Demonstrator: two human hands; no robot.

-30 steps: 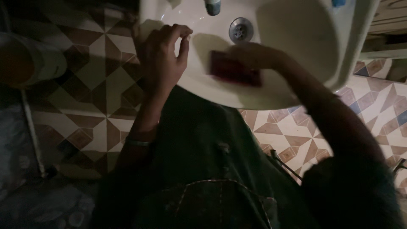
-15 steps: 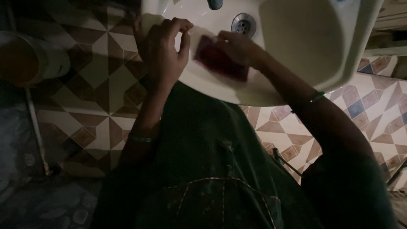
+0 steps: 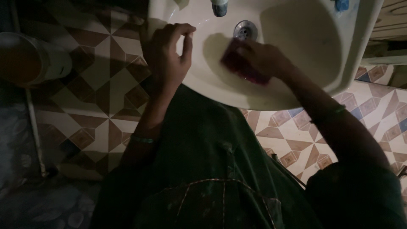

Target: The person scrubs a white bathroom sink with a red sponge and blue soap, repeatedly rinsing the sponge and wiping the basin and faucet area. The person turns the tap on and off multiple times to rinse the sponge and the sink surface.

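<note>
A white wash basin point(image 3: 313, 46) fills the top of the head view, with a metal drain point(image 3: 245, 29) near its middle and a tap spout point(image 3: 219, 7) above it. My right hand point(image 3: 265, 57) presses a dark red scrub pad point(image 3: 237, 63) against the inside of the bowl, just below the drain. My left hand point(image 3: 166, 57) grips the basin's left rim, fingers curled over the edge. A green bangle sits on each wrist. I wear a dark green garment.
A patterned brown and cream tile floor point(image 3: 101, 97) lies below. An orange and white bucket point(image 3: 29, 59) stands at the left, with a thin pipe running down beside it. A blue object point(image 3: 341, 5) rests on the basin's far right rim.
My right hand slid the red pad left toward my left hand, then back to the right and up near the drain. My left hand stayed on the rim.
</note>
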